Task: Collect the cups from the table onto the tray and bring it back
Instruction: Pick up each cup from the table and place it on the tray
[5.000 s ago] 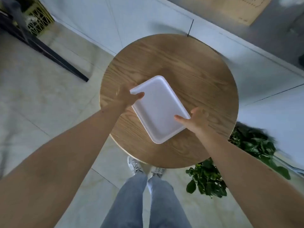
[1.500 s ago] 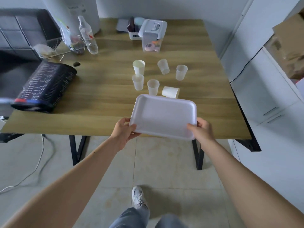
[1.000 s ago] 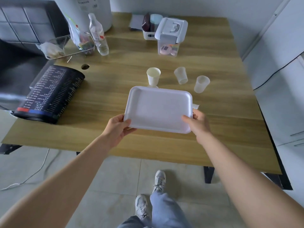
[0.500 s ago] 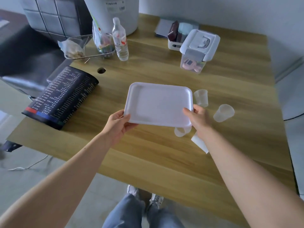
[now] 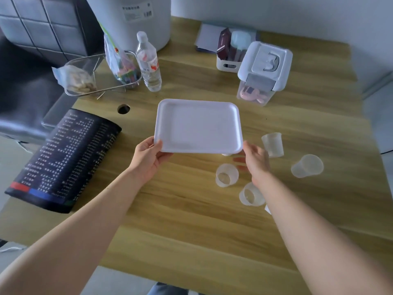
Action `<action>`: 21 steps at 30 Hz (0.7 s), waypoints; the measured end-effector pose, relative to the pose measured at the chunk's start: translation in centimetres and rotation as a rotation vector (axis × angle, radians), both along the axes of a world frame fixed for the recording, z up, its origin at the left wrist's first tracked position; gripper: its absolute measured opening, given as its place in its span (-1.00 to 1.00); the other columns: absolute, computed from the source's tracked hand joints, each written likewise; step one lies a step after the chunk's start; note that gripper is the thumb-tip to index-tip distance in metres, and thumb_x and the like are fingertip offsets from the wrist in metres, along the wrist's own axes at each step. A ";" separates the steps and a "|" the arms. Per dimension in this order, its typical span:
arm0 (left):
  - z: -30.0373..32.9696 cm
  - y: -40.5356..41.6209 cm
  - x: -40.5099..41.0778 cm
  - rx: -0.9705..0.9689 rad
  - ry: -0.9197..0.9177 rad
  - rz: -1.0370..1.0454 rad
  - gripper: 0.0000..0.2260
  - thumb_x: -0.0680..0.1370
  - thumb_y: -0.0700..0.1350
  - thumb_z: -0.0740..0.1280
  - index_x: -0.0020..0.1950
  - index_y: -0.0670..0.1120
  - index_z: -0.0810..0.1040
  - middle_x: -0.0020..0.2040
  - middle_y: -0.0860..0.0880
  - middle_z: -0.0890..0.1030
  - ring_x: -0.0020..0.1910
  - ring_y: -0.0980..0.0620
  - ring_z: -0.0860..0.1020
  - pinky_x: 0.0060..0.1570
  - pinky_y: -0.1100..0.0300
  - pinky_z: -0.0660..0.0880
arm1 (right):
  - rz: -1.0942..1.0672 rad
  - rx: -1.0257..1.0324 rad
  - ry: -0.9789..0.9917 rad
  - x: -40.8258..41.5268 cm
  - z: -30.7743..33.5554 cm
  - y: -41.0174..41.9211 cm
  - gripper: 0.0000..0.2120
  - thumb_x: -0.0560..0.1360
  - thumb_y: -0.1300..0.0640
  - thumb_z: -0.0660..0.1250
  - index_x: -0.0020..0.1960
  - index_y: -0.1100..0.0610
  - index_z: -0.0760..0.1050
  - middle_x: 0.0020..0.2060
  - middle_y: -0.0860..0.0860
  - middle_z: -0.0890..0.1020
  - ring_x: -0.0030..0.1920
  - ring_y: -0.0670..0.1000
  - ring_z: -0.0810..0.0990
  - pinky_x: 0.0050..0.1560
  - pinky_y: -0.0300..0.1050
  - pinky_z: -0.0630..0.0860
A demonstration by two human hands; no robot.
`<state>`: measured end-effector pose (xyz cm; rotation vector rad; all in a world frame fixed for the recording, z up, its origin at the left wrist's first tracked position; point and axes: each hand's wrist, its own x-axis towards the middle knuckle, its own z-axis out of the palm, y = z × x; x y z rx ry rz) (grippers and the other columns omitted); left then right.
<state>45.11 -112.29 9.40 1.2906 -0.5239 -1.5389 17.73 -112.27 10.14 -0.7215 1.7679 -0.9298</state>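
An empty white tray (image 5: pixel 198 126) hangs over the wooden table (image 5: pixel 191 209). My left hand (image 5: pixel 148 158) grips its near left corner and my right hand (image 5: pixel 254 160) holds its near right corner. Several translucent plastic cups stand to the right of the tray: one (image 5: pixel 226 175) just below its right corner, one (image 5: pixel 251 194) beside my right wrist, one (image 5: pixel 272 144) behind my right hand, and one (image 5: pixel 307 166) farther right. Another cup is mostly hidden under the tray's edge, and a white one peeks out by my right forearm.
A black printed sheet (image 5: pixel 63 158) lies at the left edge. At the back stand a water bottle (image 5: pixel 148 62), a wire basket with snack bags (image 5: pixel 95 75), a lidded clear box (image 5: pixel 262 73), a white organiser (image 5: pixel 229 52) and a large white cylinder (image 5: pixel 131 18).
I walked from a round table to this table carrying the tray. In the last half second the view closed in, and the tray moved left and back, uncovering the cups to its right.
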 end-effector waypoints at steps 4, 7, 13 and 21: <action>-0.8 -2.9 0.3 0.019 -0.007 0.023 -0.86 0.63 -0.26 0.20 0.09 -0.19 0.55 0.07 -0.13 0.63 0.05 -0.06 0.64 0.02 0.08 0.62 | -0.112 0.055 0.094 0.2 -1.6 -1.3 -0.67 0.53 -0.10 0.32 0.04 0.17 0.56 -0.21 0.02 0.71 -0.38 -0.03 0.64 -0.39 -0.14 0.56; -1.3 -4.7 0.0 0.007 0.001 0.047 -0.86 0.64 -0.27 0.18 0.07 -0.19 0.54 0.03 -0.10 0.63 0.04 -0.04 0.63 0.06 0.07 0.60 | -0.148 0.078 0.155 -0.1 -2.4 -2.4 -0.73 0.50 -0.07 0.38 -0.06 0.15 0.55 -0.29 -0.01 0.66 -0.43 -0.05 0.56 -0.35 -0.12 0.54; -2.6 -6.5 0.0 0.038 0.008 0.101 -0.87 0.63 -0.26 0.20 0.06 -0.21 0.54 0.03 -0.12 0.64 0.04 -0.06 0.65 0.01 0.07 0.62 | -0.105 0.140 0.264 0.0 -3.4 -4.4 -0.71 0.48 0.00 0.40 -0.13 0.26 0.59 -0.41 0.08 0.63 -0.47 0.00 0.55 -0.29 -0.04 0.59; -3.5 -7.8 -0.2 0.048 0.002 0.150 -0.87 0.62 -0.27 0.20 0.08 -0.22 0.53 0.08 -0.15 0.62 0.09 -0.10 0.64 -0.01 0.05 0.63 | -0.131 0.153 0.235 -1.1 -2.8 -4.5 -0.78 0.47 0.09 0.38 -0.23 0.25 0.56 -0.38 0.09 0.65 -0.54 -0.03 0.52 -0.48 -0.19 0.47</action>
